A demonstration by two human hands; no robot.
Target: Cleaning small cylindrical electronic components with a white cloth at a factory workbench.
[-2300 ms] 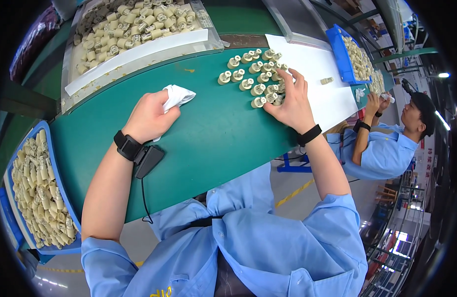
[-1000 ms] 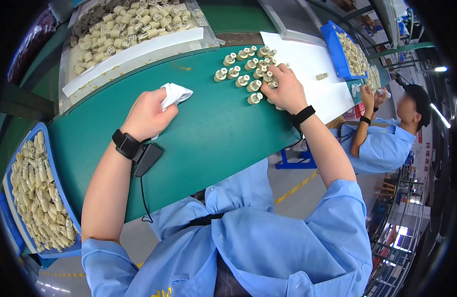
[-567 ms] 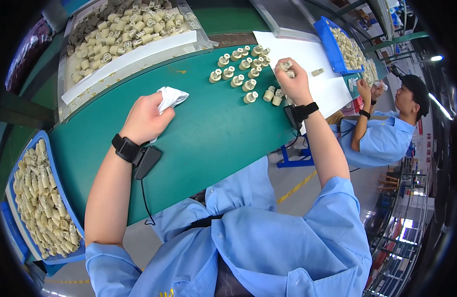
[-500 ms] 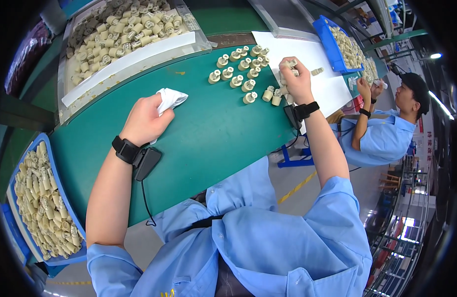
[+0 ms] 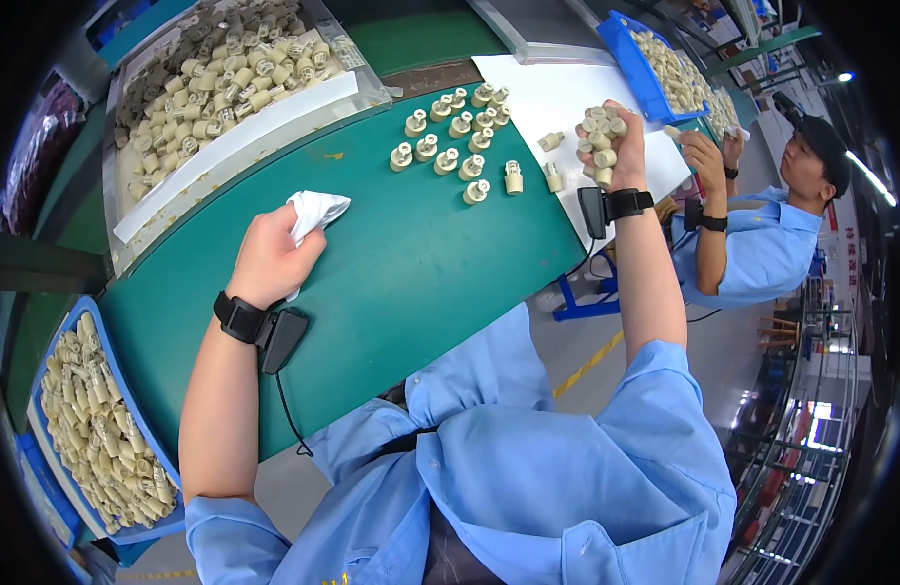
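Note:
My right hand point(image 5: 626, 146) is turned palm up over the white sheet, its fingers curled round a handful of small cream cylindrical parts point(image 5: 600, 136). Just left of it, two loose cream parts point(image 5: 551, 141) lie on or at the edge of the sheet. My left hand point(image 5: 274, 255) is closed on a crumpled white cloth point(image 5: 318, 211) over the green tabletop. Between my hands several cream parts with metal tops point(image 5: 446, 161) stand upright in loose rows. One more upright part point(image 5: 512, 177) stands a little apart, to their right.
A framed tray point(image 5: 372, 96) heaped with cream parts lies at the far left. One blue bin point(image 5: 89, 310) of parts is at my near left, another blue bin point(image 5: 621, 47) at the far right. A co-worker point(image 5: 762, 234) in blue works at the right, near the white sheet point(image 5: 528, 93).
My right hand has moved right and turned palm up, showing the handful of cream parts. Loose parts now lie spread where it was. The left hand keeps its hold on the cloth.

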